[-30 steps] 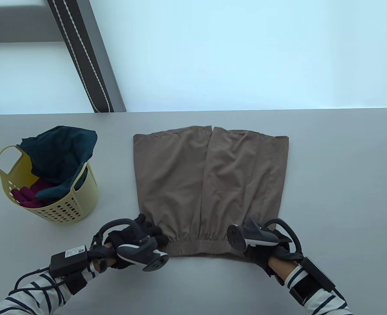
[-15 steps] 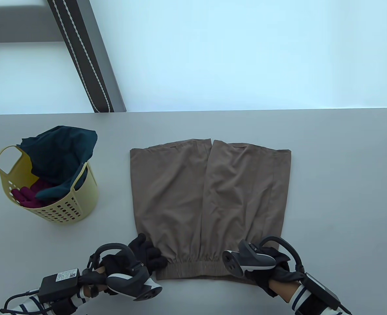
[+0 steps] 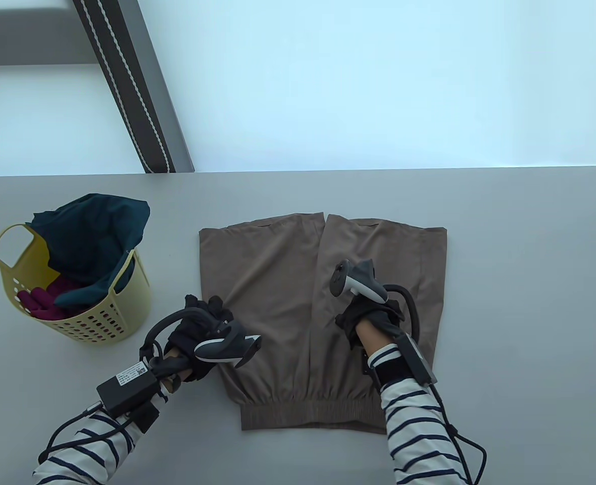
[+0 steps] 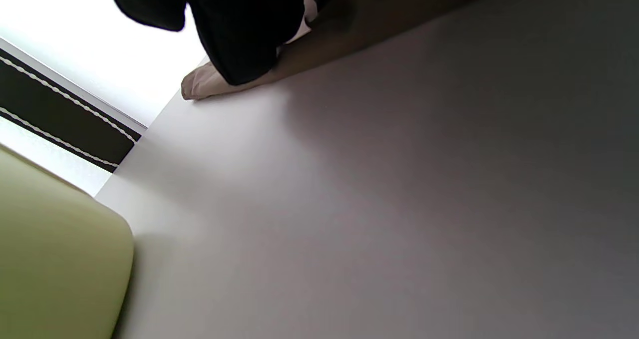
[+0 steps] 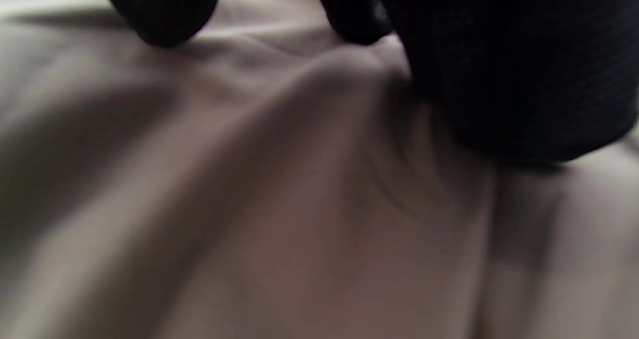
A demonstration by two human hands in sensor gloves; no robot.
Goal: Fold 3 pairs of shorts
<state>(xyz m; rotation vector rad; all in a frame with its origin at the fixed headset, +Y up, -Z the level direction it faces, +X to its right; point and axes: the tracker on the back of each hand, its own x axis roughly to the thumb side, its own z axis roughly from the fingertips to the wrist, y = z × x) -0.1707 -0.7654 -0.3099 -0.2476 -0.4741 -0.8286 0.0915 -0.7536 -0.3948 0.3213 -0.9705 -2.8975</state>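
Grey table (image 3: 505,303): brown shorts (image 3: 272,283) flat, yellow laundry basket (image 3: 101,323) left; left hand (image 3: 197,333) fingers on edge, grip unclear; right hand (image 3: 368,316) pressing, grip unclear.

**Count of items on and about the table**

- Brown shorts (image 3: 288,303): 1 pair, spread flat on the table.
- Yellow basket (image 3: 101,323): 1, perforated, with loop handle.
- Garments in the basket: 2 visible, namely 1 dark teal garment (image 3: 101,227) and 1 magenta garment (image 3: 43,300); anything beneath them is hidden.
- Gloved hands: 2, the left hand (image 3: 197,336) and the right hand (image 3: 366,316).
- Hand trackers: 2, one per hand.
- Striped sleeves: 2.
- Table (image 3: 520,303): 1, grey.
- Dark slanted band with white stitching (image 3: 131,91): 1, behind the table.
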